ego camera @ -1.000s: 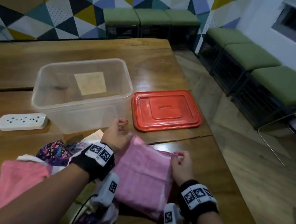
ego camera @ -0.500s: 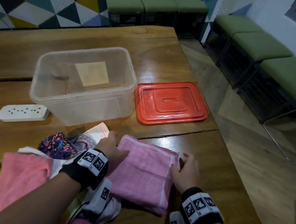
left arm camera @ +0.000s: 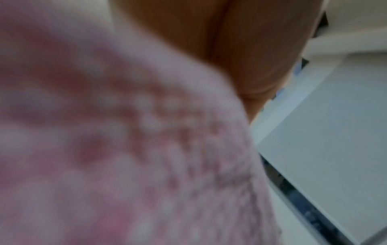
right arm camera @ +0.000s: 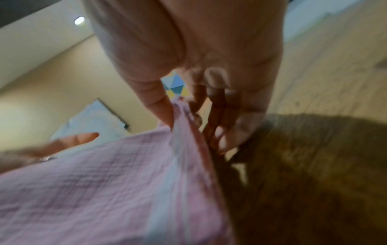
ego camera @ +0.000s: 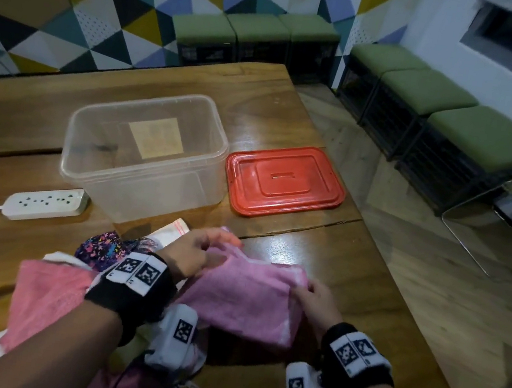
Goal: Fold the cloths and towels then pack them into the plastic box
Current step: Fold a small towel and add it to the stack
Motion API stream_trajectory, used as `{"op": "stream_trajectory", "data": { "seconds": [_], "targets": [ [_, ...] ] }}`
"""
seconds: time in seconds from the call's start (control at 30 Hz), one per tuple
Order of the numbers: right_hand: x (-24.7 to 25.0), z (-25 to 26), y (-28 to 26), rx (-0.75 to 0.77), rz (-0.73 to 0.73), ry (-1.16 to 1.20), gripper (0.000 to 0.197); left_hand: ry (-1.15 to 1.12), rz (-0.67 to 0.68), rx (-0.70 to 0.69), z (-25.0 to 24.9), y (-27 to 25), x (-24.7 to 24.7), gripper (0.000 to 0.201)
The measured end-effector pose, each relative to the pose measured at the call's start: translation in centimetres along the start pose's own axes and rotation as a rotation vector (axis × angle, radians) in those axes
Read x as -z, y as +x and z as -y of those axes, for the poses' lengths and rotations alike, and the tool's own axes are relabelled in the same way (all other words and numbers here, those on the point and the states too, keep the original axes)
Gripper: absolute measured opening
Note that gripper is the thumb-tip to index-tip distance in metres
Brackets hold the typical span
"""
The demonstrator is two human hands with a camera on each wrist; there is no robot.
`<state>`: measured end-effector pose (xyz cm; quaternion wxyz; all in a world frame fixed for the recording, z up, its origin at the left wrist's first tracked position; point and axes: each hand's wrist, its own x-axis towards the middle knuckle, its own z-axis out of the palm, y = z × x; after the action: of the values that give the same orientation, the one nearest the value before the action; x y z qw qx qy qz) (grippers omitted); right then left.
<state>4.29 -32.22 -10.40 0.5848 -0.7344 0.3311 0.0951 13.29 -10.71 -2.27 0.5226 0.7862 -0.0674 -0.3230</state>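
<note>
The desk point(ego camera: 319, 270) is seen from above, forward and down, by the head view. The pink cloth point(ego camera: 243, 295), shared by all views, is shown very close and blurred by both wrist views.

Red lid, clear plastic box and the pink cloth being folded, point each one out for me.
red lid point(ego camera: 284, 181), head view, its raised centre panel.
clear plastic box point(ego camera: 140, 191), head view, its near wall.
pink cloth point(ego camera: 245, 298), head view, middle of the folded face.

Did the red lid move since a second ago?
No. The red lid still lies flat on the table, right beside the plastic box, as before; only the camera shifted.
</note>
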Motion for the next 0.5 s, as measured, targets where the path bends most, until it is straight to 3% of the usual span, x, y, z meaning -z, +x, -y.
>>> {"op": "stream_trajectory", "data": {
  "seconds": [0.07,0.13,0.23,0.4,0.5],
  "targets": [
    [0.5,0.9,-1.1,-0.011,-0.004,0.271,0.021,-0.104,0.041,0.004,-0.8,-0.5,0.6,0.032],
    [1.2,1.7,-1.9,0.004,0.054,0.455,0.043,-0.123,0.051,-0.003,-1.5,-1.0,1.4,0.025],
    [2.4,3.2,-2.7,0.099,0.143,0.591,0.078,-0.056,0.017,-0.04,-2.0,-1.8,2.2,0.046],
    [3.7,5.6,-4.8,0.363,0.195,0.424,0.041,0.134,-0.164,-0.188,-2.9,-3.0,1.9,0.038],
    [4.1,6.3,-5.2,0.455,0.192,0.248,0.04,0.16,-0.263,-0.271,-3.4,-3.7,1.5,0.03]
  ]
}}
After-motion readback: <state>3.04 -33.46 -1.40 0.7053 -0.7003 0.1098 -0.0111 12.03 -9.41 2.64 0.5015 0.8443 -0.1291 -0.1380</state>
